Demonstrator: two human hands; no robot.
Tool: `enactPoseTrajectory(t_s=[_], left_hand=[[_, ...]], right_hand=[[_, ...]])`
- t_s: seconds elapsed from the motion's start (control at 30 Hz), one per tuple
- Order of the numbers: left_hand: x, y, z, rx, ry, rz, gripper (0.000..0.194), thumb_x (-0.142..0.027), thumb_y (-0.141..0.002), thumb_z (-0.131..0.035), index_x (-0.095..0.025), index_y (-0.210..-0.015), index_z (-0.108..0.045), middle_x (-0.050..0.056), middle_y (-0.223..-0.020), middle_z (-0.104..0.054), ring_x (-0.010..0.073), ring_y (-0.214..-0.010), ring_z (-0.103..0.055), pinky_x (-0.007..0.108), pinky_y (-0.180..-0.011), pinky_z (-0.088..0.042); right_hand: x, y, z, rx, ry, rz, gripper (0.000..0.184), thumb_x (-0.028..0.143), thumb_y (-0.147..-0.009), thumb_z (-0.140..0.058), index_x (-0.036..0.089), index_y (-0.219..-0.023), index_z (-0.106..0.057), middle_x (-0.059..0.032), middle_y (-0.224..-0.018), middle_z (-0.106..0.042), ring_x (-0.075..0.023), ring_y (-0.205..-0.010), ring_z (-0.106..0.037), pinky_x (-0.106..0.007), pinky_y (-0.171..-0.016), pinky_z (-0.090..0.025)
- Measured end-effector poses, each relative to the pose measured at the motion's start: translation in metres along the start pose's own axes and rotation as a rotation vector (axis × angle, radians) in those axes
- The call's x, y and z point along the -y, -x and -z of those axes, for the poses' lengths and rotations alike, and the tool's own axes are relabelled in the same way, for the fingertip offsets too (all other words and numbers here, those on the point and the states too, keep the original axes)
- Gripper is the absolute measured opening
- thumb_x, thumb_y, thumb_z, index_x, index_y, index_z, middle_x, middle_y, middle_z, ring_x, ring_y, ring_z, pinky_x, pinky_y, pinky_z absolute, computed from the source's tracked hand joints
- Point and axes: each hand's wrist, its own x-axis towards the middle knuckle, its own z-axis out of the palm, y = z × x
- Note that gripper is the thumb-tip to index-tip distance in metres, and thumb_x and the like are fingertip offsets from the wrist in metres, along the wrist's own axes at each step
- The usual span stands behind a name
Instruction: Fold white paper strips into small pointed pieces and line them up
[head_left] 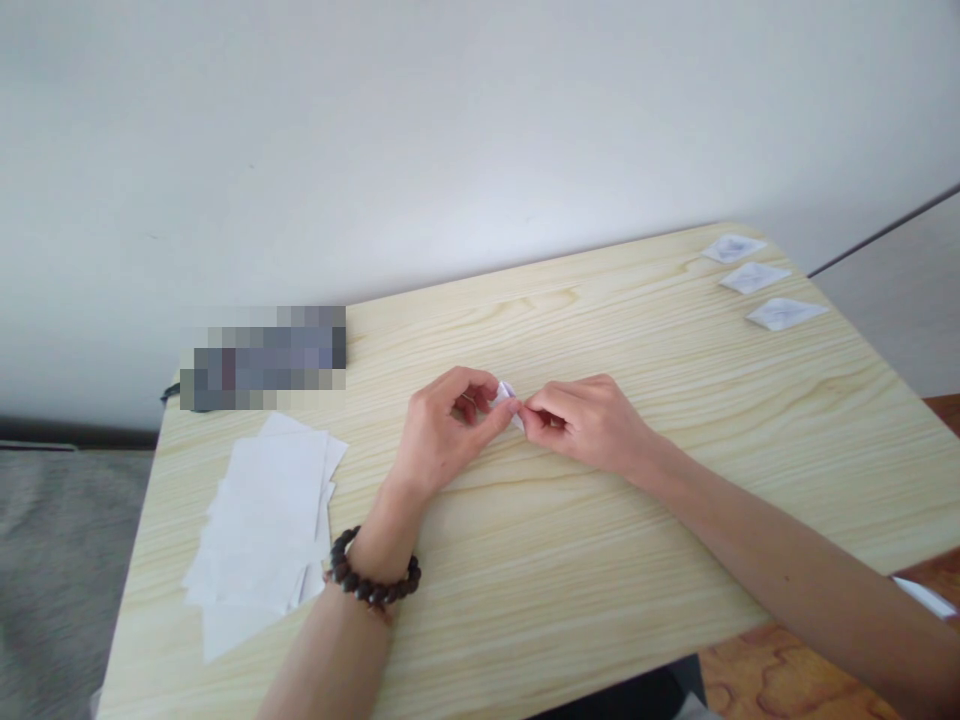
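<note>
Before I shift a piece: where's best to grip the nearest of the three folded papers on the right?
Probably pinch the nearest paper by its pointed left tip, coming from the left: it tapers narrow there and faces bare tabletop.

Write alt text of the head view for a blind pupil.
A left hand and right hand hold a small folded white paper at a pale wood-grain table. Three folded white paper diamonds lie far right; loosely stacked white paper sheets lie left.
</note>
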Motion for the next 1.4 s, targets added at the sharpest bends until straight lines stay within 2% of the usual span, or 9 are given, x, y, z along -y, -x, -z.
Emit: enactPoseTrajectory(t_s=[0.13,0.33,0.43,0.57,0.73,0.87,1.03,1.23,1.4], left_hand=[[0.001,0.000,0.000,-0.007,-0.024,-0.029,0.015,-0.027,-0.081,-0.066,-0.015,-0.090,-0.067,0.004,-0.077,-0.067,0.0099,-0.062,-0.059,0.020,-0.057,-0.048],[-0.002,0.000,-0.002,-0.033,-0.058,-0.099,0.019,-0.018,-0.082,-0.060,-0.014,-0.099,-0.068,0.007,-0.096,-0.067,0.0088,-0.067,-0.059,0.018,-0.056,-0.048],[-0.004,0.001,-0.006,-0.084,-0.167,-0.076,0.023,-0.018,-0.080,-0.060,-0.014,-0.102,-0.064,0.003,-0.088,-0.067,0.0067,-0.057,-0.052,0.019,-0.054,-0.044],[-0.006,0.004,-0.009,-0.085,-0.389,-0.006,0.009,-0.023,-0.082,-0.057,-0.016,-0.085,-0.062,-0.001,-0.070,-0.065,0.0075,-0.052,-0.048,0.021,-0.055,-0.039],[-0.006,0.004,-0.008,-0.019,-0.488,-0.060,0.020,-0.024,-0.083,-0.053,-0.016,-0.065,-0.057,-0.002,-0.055,-0.057,0.0080,-0.048,-0.045,0.022,-0.051,-0.033],[-0.004,0.005,-0.007,0.009,-0.476,-0.136,0.022,-0.022,-0.083,-0.051,-0.017,-0.062,-0.055,-0.003,-0.053,-0.054,0.0079,-0.047,-0.043,0.021,-0.050,-0.031],[-0.005,0.005,-0.009,-0.002,-0.523,-0.214,0.024,-0.020,-0.081,-0.050,-0.018,-0.057,-0.048,-0.004,-0.051,-0.050,0.0081,-0.047,-0.040,0.022,-0.049,-0.029],[-0.007,0.006,-0.010,-0.108,-0.632,-0.164,0.022,-0.021,-0.079,-0.053,-0.018,-0.057,-0.050,-0.003,-0.050,-0.053,0.0090,-0.047,-0.043,0.023,-0.050,-0.028],[-0.010,0.006,-0.012,-0.037,-0.660,-0.066,0.025,-0.032,-0.083,-0.053,-0.018,-0.062,-0.055,-0.001,-0.053,-0.058,0.0116,-0.050,-0.049,0.024,-0.051,-0.027]], right_hand=[[0.000,0.000,-0.001,-0.021,0.003,-0.025,0.024,0.014,-0.083,-0.054,0.017,-0.059,-0.054,0.0037,-0.051,-0.060,-0.0066,-0.044,-0.051,-0.023,-0.049,-0.032],[0.000,0.001,-0.002,-0.027,-0.022,-0.101,0.024,0.017,-0.085,-0.051,0.018,-0.061,-0.055,0.0029,-0.053,-0.061,-0.0066,-0.045,-0.050,-0.021,-0.049,-0.033],[0.000,0.001,-0.002,-0.036,-0.031,-0.121,0.024,0.018,-0.086,-0.050,0.018,-0.062,-0.056,0.0032,-0.053,-0.061,-0.0065,-0.046,-0.050,-0.020,-0.050,-0.034],[-0.001,0.001,-0.002,-0.026,-0.049,-0.125,0.024,0.018,-0.086,-0.051,0.018,-0.063,-0.056,0.0028,-0.054,-0.061,-0.0069,-0.046,-0.051,-0.020,-0.050,-0.034],[0.002,-0.001,-0.003,0.084,-0.030,-0.206,0.020,0.019,-0.085,-0.051,0.018,-0.067,-0.060,0.0008,-0.061,-0.067,-0.0095,-0.051,-0.056,-0.023,-0.051,-0.032],[0.005,-0.005,-0.002,0.170,0.038,-0.307,0.015,0.024,-0.082,-0.055,0.018,-0.070,-0.062,0.0001,-0.065,-0.068,-0.0124,-0.056,-0.058,-0.025,-0.053,-0.029],[0.005,-0.006,0.000,0.250,0.034,-0.257,0.023,0.025,-0.086,-0.049,0.018,-0.066,-0.059,-0.0017,-0.060,-0.064,-0.0133,-0.055,-0.055,-0.027,-0.053,-0.025],[0.003,-0.004,-0.001,0.263,0.010,-0.346,0.024,0.027,-0.086,-0.048,0.018,-0.066,-0.058,-0.0010,-0.056,-0.063,-0.0129,-0.051,-0.054,-0.026,-0.051,-0.024],[0.001,-0.003,-0.001,0.256,-0.046,-0.306,0.027,0.029,-0.089,-0.046,0.018,-0.067,-0.057,-0.0006,-0.056,-0.062,-0.0120,-0.050,-0.053,-0.025,-0.051,-0.025]])
